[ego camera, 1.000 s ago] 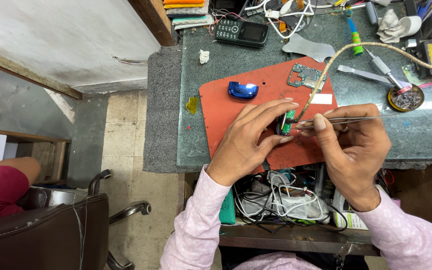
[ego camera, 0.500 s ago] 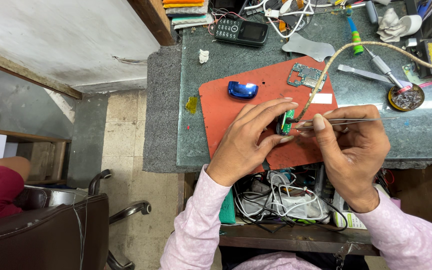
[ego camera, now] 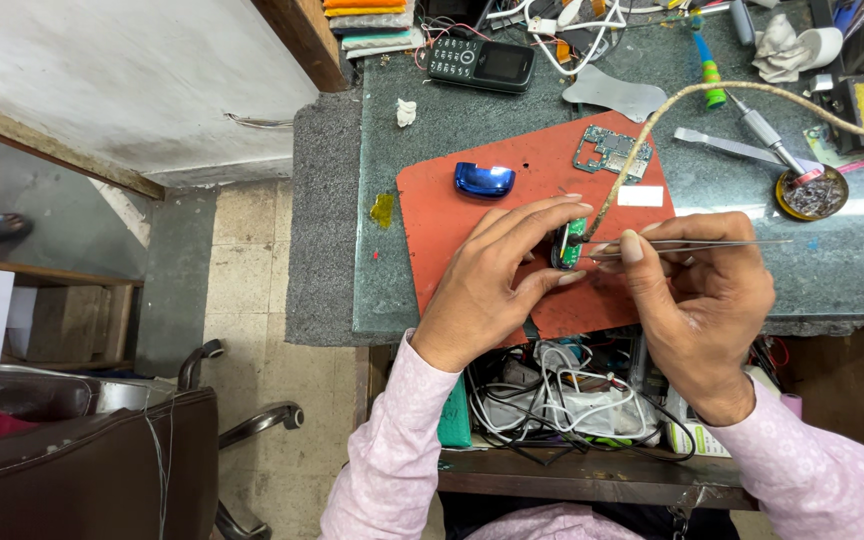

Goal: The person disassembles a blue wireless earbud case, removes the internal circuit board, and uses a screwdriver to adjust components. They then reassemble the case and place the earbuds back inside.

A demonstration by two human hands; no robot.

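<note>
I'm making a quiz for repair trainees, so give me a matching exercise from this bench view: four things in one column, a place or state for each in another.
Things:
1. small green circuit board
2. tweezers
3. blue shiny part
4. black keypad phone

Places or states:
A. lying at the far edge of the bench, beside the white cables
B. pinched in the left hand fingers
C. lying loose on the red mat, untouched
D. gripped in the right hand, tips pointing left

Pairs: 1-B, 2-D, 3-C, 4-A
</note>
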